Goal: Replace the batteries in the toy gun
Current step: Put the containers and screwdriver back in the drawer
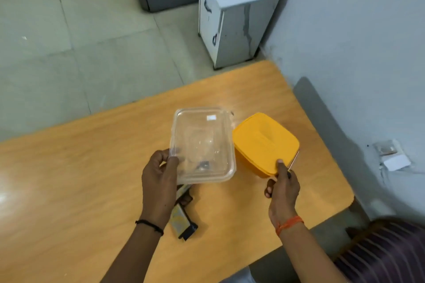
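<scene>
A clear plastic container (202,145) is held above the counter (92,167) by the left hand (158,181), thumb and fingers pinched on its near left corner. It is tilted, and small dark items are seen blurred inside; what they are cannot be told. A yellow lidded box (264,142) sits on the counter just beside the clear container, toward the right edge. The near corner of its lid is touched by the thumb of the right hand (284,193). A thin metal tool (294,161), likely a screwdriver, is gripped in that hand's curled fingers, with the shaft pointed toward the far right edge; the handle is hidden in the palm. The toy gun (182,220), dark with a yellowish pattern, lies flat on the counter near the middle of the near edge, partly covered by the left hand and wrist; whether the left fingers touch it cannot be told. A black band (149,226) is worn on the left wrist, an orange thread (289,224) on the right. A grey cabinet (232,23) stands on the floor beyond the counter's far right corner.
</scene>
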